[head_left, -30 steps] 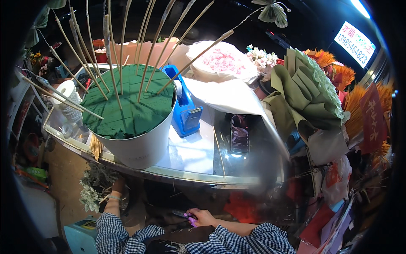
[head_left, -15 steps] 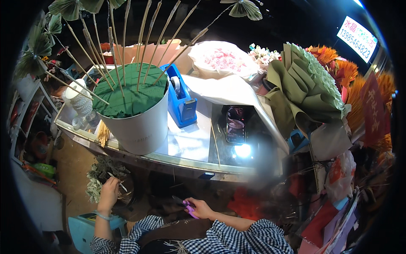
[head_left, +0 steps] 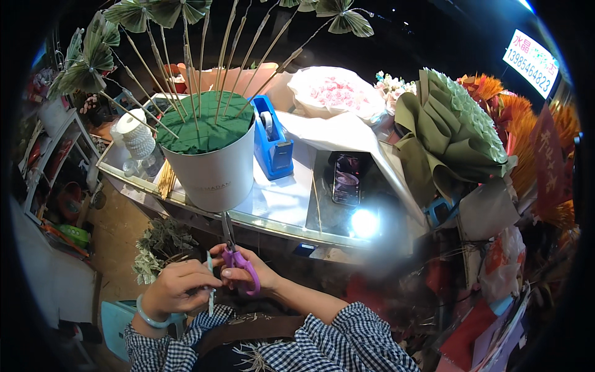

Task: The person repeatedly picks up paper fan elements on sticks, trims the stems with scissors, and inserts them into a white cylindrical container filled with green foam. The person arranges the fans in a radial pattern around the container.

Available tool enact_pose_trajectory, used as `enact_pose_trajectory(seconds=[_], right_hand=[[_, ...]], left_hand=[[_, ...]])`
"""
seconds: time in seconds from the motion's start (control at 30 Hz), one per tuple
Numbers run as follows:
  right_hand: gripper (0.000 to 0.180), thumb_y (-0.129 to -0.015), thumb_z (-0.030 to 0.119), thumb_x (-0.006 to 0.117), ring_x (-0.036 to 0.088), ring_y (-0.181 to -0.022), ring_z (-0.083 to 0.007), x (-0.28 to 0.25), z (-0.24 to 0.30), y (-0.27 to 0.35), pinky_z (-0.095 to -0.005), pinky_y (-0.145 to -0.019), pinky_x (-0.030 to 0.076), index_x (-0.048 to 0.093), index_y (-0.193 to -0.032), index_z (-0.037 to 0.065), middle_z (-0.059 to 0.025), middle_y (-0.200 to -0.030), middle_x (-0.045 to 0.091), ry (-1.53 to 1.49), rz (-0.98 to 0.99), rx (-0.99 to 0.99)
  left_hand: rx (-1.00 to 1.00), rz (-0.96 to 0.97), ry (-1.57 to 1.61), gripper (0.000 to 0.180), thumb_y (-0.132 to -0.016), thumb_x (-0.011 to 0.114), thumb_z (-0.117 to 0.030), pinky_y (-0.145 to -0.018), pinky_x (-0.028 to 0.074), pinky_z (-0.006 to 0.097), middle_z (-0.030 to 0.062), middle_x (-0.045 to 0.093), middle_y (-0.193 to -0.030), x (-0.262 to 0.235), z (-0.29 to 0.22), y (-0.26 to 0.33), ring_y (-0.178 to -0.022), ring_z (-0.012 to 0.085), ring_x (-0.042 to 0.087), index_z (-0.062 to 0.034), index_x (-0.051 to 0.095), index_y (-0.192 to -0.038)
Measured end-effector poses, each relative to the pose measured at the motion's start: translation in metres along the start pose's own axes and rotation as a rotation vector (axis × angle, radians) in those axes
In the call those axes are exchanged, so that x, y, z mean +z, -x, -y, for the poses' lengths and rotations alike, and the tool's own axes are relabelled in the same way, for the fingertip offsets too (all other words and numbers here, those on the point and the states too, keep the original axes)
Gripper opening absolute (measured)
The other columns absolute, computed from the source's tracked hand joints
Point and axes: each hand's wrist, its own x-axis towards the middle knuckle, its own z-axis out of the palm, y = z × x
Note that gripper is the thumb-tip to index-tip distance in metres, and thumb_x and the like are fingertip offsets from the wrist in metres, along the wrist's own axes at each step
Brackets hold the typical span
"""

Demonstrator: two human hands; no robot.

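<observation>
Below the table edge (head_left: 266,226), both hands have met: right hand (head_left: 248,273), left hand (head_left: 180,288).

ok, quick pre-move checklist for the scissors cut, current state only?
1. Right hand grips the purple-handled scissors: ok.
2. Left hand pinches a thin pale strip beside the blades: ok.
3. Strip between the blades: cannot tell, the blades point up toward the glass table edge.
4. Blades open or closed: cannot tell.
5. Left fingertips apart from the blades: cannot tell, they sit close.
6. White bucket with green foam and sticks stands upright on the table, above the hands: ok.
</observation>
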Motion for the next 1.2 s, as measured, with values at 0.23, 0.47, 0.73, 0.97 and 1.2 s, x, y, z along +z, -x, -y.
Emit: enact_pose_trajectory(seconds=[0.23,0.47,0.73,0.97,1.2], right_hand=[[0.056,-0.079,0.014,0.071,0.052,-0.057,-0.0072,0.010,0.015,0.015,-0.0196,-0.050,0.042,0.042,-0.126,0.006,-0.0006,-0.080,0.054,-0.096,-0.002,-0.045],[0.047,-0.081,0.008,0.067,0.052,-0.062,-0.0083,0.015,0.031,0.023,-0.0213,-0.055,0.044,0.044,-0.121,0.004,-0.0019,-0.083,0.056,-0.124,-0.225,-0.181],[0.044,-0.081,0.005,0.066,0.055,-0.066,-0.0124,0.019,0.028,0.025,-0.0248,-0.057,0.045,0.043,-0.119,0.003,-0.0062,-0.083,0.057,-0.123,-0.458,-0.295],[0.046,-0.081,0.005,0.068,0.056,-0.073,-0.0107,0.026,0.018,0.031,-0.0238,-0.065,0.047,0.044,-0.120,0.002,-0.0063,-0.092,0.061,0.101,-0.454,-0.318],[0.050,-0.079,-0.004,0.066,0.056,-0.088,-0.0141,0.016,0.053,0.039,-0.0279,-0.078,0.047,0.044,-0.123,0.004,-0.0141,-0.112,0.060,0.703,-0.418,-0.776]], left_hand=[[0.035,0.007,0.240,0.018,-0.068,0.063,-0.002,-0.068,0.050,0.031,0.0095,0.063,-0.081,0.017,-0.001,-0.022,-0.069,0.0211,0.061,-0.0027,0.067,-0.086],[-0.052,-0.432,0.615,0.022,-0.076,0.070,-0.014,-0.081,0.048,0.032,0.0184,0.050,-0.120,0.046,0.012,-0.018,-0.092,0.0207,0.060,-0.0010,0.059,-0.089],[-0.230,-0.511,0.479,0.078,-0.064,0.085,-0.031,-0.095,0.042,0.034,0.0152,0.053,-0.120,0.082,0.017,0.002,-0.111,0.0225,0.054,0.0052,0.048,-0.123],[-0.195,-0.715,0.367,0.023,-0.079,0.071,-0.010,-0.071,0.049,0.027,0.0119,0.066,-0.089,0.089,0.018,-0.003,-0.079,0.0172,0.063,0.0018,0.064,-0.098],[-0.276,-0.664,0.359,0.013,-0.078,0.071,-0.005,-0.065,0.049,0.026,0.0115,0.066,-0.083,0.068,0.010,-0.004,-0.071,0.0176,0.062,0.0016,0.066,-0.088]])
